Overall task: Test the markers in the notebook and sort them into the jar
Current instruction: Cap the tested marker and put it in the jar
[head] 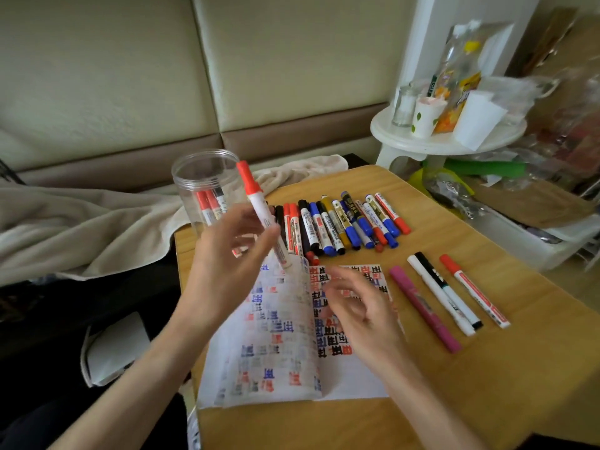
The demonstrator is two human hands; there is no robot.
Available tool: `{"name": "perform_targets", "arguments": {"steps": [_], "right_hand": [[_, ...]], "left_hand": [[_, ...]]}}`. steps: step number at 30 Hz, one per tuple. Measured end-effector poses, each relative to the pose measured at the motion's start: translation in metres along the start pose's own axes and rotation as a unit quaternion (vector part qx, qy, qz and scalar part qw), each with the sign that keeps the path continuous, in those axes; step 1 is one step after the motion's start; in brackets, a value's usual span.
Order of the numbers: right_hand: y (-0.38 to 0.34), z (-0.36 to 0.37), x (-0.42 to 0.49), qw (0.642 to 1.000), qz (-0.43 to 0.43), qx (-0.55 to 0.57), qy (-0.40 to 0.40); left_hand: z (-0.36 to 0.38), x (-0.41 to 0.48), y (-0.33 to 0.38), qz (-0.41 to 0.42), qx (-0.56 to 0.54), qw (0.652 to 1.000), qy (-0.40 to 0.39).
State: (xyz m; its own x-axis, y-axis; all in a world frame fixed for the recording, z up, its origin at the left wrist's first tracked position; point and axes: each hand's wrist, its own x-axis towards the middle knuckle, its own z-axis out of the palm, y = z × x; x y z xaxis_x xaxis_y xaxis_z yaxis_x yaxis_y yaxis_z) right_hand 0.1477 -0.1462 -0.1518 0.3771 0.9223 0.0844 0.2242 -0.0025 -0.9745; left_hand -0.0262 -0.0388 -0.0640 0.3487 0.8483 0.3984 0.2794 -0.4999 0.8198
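In the head view, the task looks well short of half done. The jar (201, 177) stands upright and lidless at the far left corner of the table (487, 384), its base hidden behind the left hand (227, 251). Through its clear wall I count only 3 markers (209, 206), 2 red-capped and 1 black-capped, standing on end. The left hand pinches a red marker (259, 209) by its white barrel between thumb and fingertips. The marker is capped and tilted, its cap up beside the jar's mouth and its lower end just above the top edge of the notebook (285, 362). I judge it tested and bound for the jar, though no stroke on the page can be tied to it. The right hand (360, 306) hovers over the notebook's right page, blurred, its fingers loosely curled, with nothing visible in them. The notebook lies open near the front edge. Its right page is thick with red, blue and black test marks, and paler ones cover the left. Beyond it a row (341, 222) of capped markers lies side by side, touching: red, blue, black and mustard, too crowded to count exactly but far more than the jar holds. These look like the bulk of what is left. To the right of the notebook, 4 spares (448, 297) lie apart from the row: pink, white, black-and-white and red. I cannot tell whether they are rejects.
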Motion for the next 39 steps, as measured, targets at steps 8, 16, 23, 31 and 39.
{"name": "perform_targets", "arguments": {"steps": [8,16,23,31,39], "right_hand": [[-0.002,0.008,0.004,0.993,-0.052,-0.081,-0.062],[-0.003,0.010,0.008,0.970,-0.113,-0.211,-0.049],[-0.004,0.010,0.012,0.964,-0.118,-0.233,-0.048],[-0.004,0.017,0.019,0.964,-0.122,-0.230,-0.044],[-0.002,0.018,0.022,0.968,-0.122,-0.217,-0.033]], "left_hand": [[-0.047,0.064,0.010,0.028,0.014,0.997,0.072],[-0.072,0.090,0.007,0.002,-0.005,0.992,0.129],[-0.085,0.096,0.008,-0.023,-0.034,0.986,0.160],[-0.086,0.109,0.001,0.017,0.004,0.990,0.138],[-0.086,0.116,0.003,0.014,-0.010,0.990,0.139]]}}
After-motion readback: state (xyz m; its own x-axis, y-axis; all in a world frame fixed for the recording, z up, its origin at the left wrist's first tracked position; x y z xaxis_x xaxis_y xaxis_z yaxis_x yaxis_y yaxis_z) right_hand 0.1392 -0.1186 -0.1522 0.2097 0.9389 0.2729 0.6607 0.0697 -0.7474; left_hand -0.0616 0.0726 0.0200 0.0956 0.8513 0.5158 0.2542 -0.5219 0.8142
